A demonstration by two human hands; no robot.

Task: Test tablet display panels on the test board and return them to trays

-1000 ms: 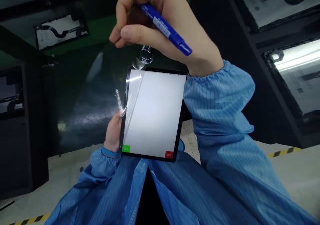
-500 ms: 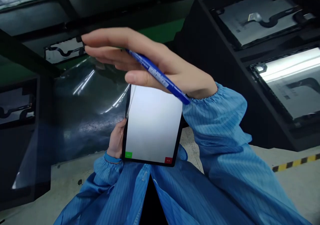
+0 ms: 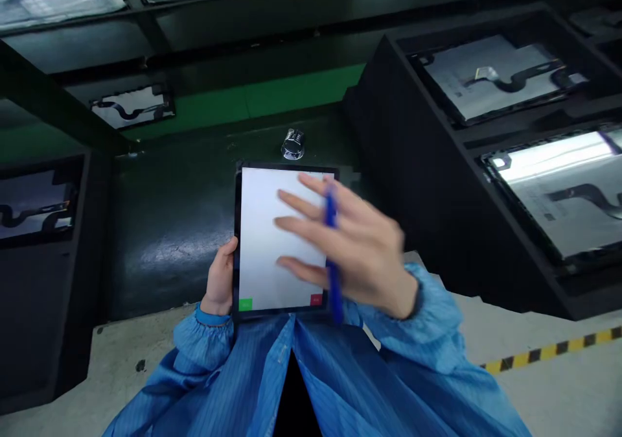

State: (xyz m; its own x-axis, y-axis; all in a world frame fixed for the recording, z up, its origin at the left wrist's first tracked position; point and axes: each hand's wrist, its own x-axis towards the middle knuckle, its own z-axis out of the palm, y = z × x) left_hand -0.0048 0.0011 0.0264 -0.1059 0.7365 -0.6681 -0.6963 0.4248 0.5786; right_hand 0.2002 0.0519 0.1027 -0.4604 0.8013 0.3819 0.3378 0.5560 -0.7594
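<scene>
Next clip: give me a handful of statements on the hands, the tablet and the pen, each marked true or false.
1. The left hand grips the tablet by its left edge. True.
2. The tablet screen is dark. False: it glows white, with a green patch and a red patch at its bottom corners.
3. The right hand carries a blue pen while its fingers spread over the screen. True.
4. The pen is red. False: it is blue.
5. A small shiny metal object lies on the dark surface beyond the tablet. True.
6. The trays on the right are bare. False: they hold flat grey panels.
</scene>
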